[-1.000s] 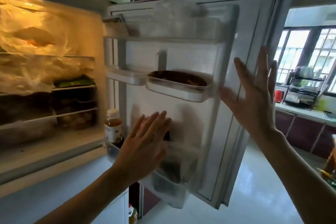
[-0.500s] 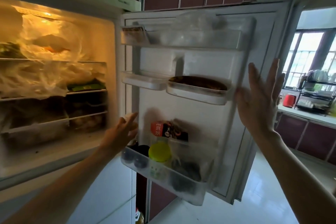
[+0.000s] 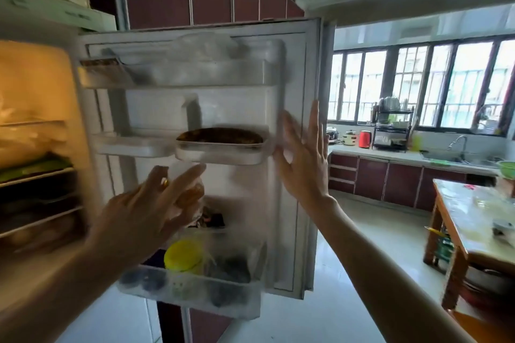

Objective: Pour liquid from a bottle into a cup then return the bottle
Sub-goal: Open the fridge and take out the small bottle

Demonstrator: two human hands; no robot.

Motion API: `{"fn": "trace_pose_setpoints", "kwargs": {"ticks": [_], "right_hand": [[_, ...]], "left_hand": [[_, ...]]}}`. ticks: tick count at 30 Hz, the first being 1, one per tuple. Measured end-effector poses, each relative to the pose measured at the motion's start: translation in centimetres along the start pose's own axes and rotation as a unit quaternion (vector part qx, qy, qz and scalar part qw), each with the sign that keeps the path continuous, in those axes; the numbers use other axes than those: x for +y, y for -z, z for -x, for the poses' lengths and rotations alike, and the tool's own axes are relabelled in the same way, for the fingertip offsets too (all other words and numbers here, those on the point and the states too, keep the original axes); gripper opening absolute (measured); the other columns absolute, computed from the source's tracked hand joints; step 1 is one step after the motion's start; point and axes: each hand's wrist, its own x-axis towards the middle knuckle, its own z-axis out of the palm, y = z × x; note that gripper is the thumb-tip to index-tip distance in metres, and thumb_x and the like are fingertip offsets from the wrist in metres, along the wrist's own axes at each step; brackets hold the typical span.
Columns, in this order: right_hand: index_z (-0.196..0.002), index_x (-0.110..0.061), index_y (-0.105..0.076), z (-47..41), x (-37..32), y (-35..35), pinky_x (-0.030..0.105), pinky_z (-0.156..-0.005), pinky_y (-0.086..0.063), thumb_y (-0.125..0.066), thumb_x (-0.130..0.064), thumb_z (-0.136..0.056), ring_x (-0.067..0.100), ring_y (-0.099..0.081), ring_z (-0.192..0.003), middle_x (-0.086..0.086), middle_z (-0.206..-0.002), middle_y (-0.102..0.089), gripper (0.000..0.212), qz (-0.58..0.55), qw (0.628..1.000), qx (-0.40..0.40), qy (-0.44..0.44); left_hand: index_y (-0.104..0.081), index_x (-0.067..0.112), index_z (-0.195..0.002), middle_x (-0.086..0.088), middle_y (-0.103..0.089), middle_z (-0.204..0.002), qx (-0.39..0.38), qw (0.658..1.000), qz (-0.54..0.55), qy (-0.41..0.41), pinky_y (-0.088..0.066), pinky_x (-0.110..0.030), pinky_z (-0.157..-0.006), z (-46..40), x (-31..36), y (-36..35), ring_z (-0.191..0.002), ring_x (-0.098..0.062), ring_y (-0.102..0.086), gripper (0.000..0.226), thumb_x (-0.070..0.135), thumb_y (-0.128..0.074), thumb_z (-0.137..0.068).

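Note:
The fridge door (image 3: 292, 69) stands open in front of me. My left hand (image 3: 147, 211) is raised before the lower door shelves, blurred, its fingers around a clear bottle of amber liquid (image 3: 193, 193). The bottle is held up above the bottom door bin (image 3: 195, 296). My right hand (image 3: 303, 161) lies flat and open against the door's outer edge, holding nothing. A small grey vessel (image 3: 501, 227) sits on the wooden table (image 3: 457, 217) at the right; I cannot tell whether it is a cup.
A yellow-lidded jar (image 3: 182, 255) and dark items fill the bottom door bin. A covered dish (image 3: 220, 136) sits on the middle door shelf. The lit fridge interior (image 3: 33, 108) is at the left. A counter with a red kettle (image 3: 365, 139) and dish rack (image 3: 391, 128) runs under the windows.
My left hand reached the bottle at the bin's left end and has come up and to the right with it. The view swung right, showing the kitchen and table.

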Motion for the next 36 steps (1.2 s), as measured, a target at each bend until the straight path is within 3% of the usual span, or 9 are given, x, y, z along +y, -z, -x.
{"fn": "trace_pose_setpoints", "kwargs": {"ticks": [5,8,11,14,19,22,25,29,36], "right_hand": [[-0.152,-0.020,-0.041,0.4,1.0,1.8,0.051,-0.101,-0.052,-0.054,-0.025,-0.098,0.026,-0.019,-0.153,0.010,-0.168,-0.005,0.056,-0.064,0.994,0.021,0.081],[-0.138,-0.017,-0.058,1.3,1.6,4.0,0.037,-0.107,-0.049,-0.047,-0.024,-0.099,0.012,-0.042,-0.142,0.007,-0.156,-0.043,0.042,-0.230,0.973,0.011,-0.005],[-0.124,-0.029,-0.068,3.3,2.0,7.6,0.030,-0.082,-0.059,-0.060,-0.050,-0.087,0.010,-0.071,-0.101,-0.004,-0.114,-0.075,0.043,-0.473,0.870,-0.038,-0.133],[-0.126,-0.027,-0.065,5.1,3.8,10.0,0.034,-0.079,-0.059,-0.075,-0.048,-0.080,0.022,-0.072,-0.104,0.002,-0.115,-0.074,0.051,-0.560,0.805,-0.075,-0.181],[-0.131,-0.009,-0.053,5.7,6.8,10.9,0.030,-0.071,-0.060,-0.070,-0.018,-0.079,0.016,-0.071,-0.101,-0.005,-0.109,-0.070,0.056,-0.445,0.864,-0.074,-0.224],[-0.129,-0.016,-0.054,6.9,8.4,10.1,0.025,-0.067,-0.059,-0.078,-0.022,-0.076,0.013,-0.073,-0.090,0.011,-0.109,-0.068,0.059,-0.408,0.868,-0.068,-0.275],[-0.130,-0.015,-0.053,8.0,9.4,8.9,0.020,-0.060,-0.056,-0.078,-0.012,-0.085,0.010,-0.074,-0.081,0.011,-0.107,-0.068,0.051,-0.354,0.879,-0.045,-0.317],[-0.121,-0.023,-0.056,8.8,10.0,7.7,0.022,-0.062,-0.058,-0.079,-0.020,-0.085,0.011,-0.068,-0.087,0.003,-0.106,-0.064,0.042,-0.307,0.891,-0.018,-0.335],[-0.134,-0.020,-0.049,8.5,9.4,6.8,0.015,-0.068,-0.047,-0.077,-0.030,-0.083,0.007,-0.055,-0.092,0.001,-0.117,-0.050,0.059,-0.173,0.943,-0.026,-0.281]], "left_hand": [[-0.037,0.027,-0.148,-0.005,-0.063,-0.112,0.060,0.990,0.114,-0.052,-0.032,-0.005,-0.060,-5.6,7.6,2.7,-0.067,-0.006,-0.065,0.061,0.056,-0.050,-0.096],[-0.019,0.039,-0.150,-0.002,-0.060,-0.118,0.056,0.981,0.178,-0.047,-0.050,-0.014,-0.061,-9.5,11.5,2.9,-0.077,-0.001,-0.059,0.064,0.061,-0.041,-0.094],[-0.011,0.047,-0.150,-0.001,-0.054,-0.125,0.041,0.973,0.219,-0.053,-0.051,-0.018,-0.056,-13.0,14.3,2.6,-0.075,-0.002,-0.057,0.064,0.062,-0.041,-0.096],[-0.006,0.050,-0.150,-0.002,-0.052,-0.136,-0.012,0.964,0.257,-0.066,-0.060,-0.030,-0.067,-15.8,15.9,1.8,-0.086,-0.009,-0.067,0.069,0.062,-0.045,-0.095],[-0.004,0.026,-0.158,-0.014,-0.056,-0.140,0.036,0.982,0.079,-0.165,-0.055,-0.043,-0.094,-21.7,17.3,-1.1,-0.109,-0.025,-0.067,0.094,0.078,-0.038,-0.088],[0.000,0.020,-0.158,-0.018,-0.024,-0.163,0.055,0.971,-0.069,-0.222,-0.021,-0.054,-0.120,-24.3,17.4,-2.9,-0.148,-0.039,-0.026,0.093,0.081,-0.014,-0.089],[-0.010,0.023,-0.158,-0.013,-0.014,-0.166,-0.011,0.935,-0.209,-0.286,0.007,-0.059,-0.120,-24.9,16.4,-5.2,-0.153,-0.036,0.000,0.085,0.075,-0.002,-0.091],[-0.056,0.016,-0.134,-0.012,-0.053,-0.144,-0.075,0.912,-0.286,-0.284,0.014,-0.061,-0.118,-23.7,15.6,-6.4,-0.149,-0.039,-0.021,0.067,0.061,-0.024,-0.097],[-0.067,0.006,-0.115,-0.016,-0.062,-0.123,-0.057,0.923,-0.276,-0.263,0.001,-0.061,-0.121,-21.3,16.8,-3.0,-0.133,-0.038,-0.042,0.067,0.060,-0.032,-0.097]]}}
